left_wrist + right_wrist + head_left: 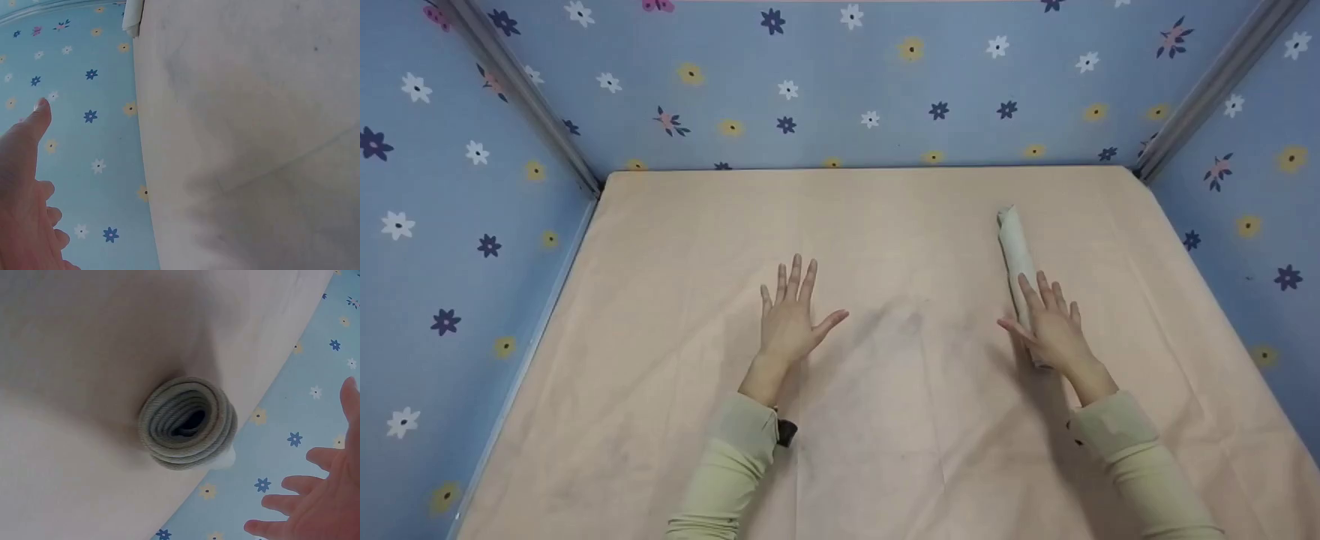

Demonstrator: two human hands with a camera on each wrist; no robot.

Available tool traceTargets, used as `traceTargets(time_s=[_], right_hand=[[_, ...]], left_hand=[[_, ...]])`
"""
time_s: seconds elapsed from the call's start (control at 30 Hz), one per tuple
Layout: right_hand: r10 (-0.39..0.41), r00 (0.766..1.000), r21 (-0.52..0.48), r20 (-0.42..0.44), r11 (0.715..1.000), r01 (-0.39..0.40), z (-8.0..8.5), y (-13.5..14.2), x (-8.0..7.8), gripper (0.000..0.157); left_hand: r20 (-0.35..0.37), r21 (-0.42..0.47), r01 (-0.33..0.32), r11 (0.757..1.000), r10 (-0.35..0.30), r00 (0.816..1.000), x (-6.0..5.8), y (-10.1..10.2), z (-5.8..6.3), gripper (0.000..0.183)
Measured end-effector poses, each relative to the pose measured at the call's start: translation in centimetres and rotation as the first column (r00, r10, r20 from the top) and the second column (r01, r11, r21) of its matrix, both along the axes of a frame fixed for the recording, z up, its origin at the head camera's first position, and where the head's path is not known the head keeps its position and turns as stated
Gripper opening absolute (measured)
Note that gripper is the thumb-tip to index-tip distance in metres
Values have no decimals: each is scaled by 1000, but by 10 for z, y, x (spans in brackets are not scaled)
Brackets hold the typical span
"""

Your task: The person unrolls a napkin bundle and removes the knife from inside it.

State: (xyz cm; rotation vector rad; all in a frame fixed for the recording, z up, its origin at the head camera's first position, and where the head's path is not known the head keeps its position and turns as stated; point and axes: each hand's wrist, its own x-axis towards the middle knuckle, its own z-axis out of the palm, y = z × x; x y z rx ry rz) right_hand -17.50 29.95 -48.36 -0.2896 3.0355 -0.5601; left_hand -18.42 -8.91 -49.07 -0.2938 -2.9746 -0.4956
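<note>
A pale grey-green roll of cloth (1015, 240) lies lengthwise on the right part of the peach-covered table (885, 225). Its near end shows spiral layers around a dark hollow in the right wrist view, where the rolled cloth (188, 399) appears apart from my fingers. Over the near part of the roll is my right hand (1056, 330), fingers spread and straight, holding nothing. My left hand (789, 326) is also spread flat above the table, left of centre, with only bare cover beneath it. In the left wrist view, one end of the roll (133, 19) shows at the top.
Blue flower-patterned panels stand behind the table (840, 90), on the left (442, 277) and on the right (1260, 247). Grey metal posts (521, 90) rise at the back corners. The table cover has creases and soft shadows.
</note>
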Motion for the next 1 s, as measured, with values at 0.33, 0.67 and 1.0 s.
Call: traceTargets(time_s=[0.33, 0.67, 1.0], right_hand=[[23, 1000, -47, 1, 999, -22, -7, 8, 7, 79], [20, 1000, -42, 3, 999, -20, -17, 12, 11, 76], [26, 999, -46, 27, 999, -25, -24, 17, 13, 74]], left_hand=[[-33, 27, 44, 999, -43, 999, 1, 21, -9, 90], [15, 28, 84, 996, -84, 996, 2, 43, -18, 90], [29, 57, 135, 989, -137, 990, 2, 63, -29, 87]])
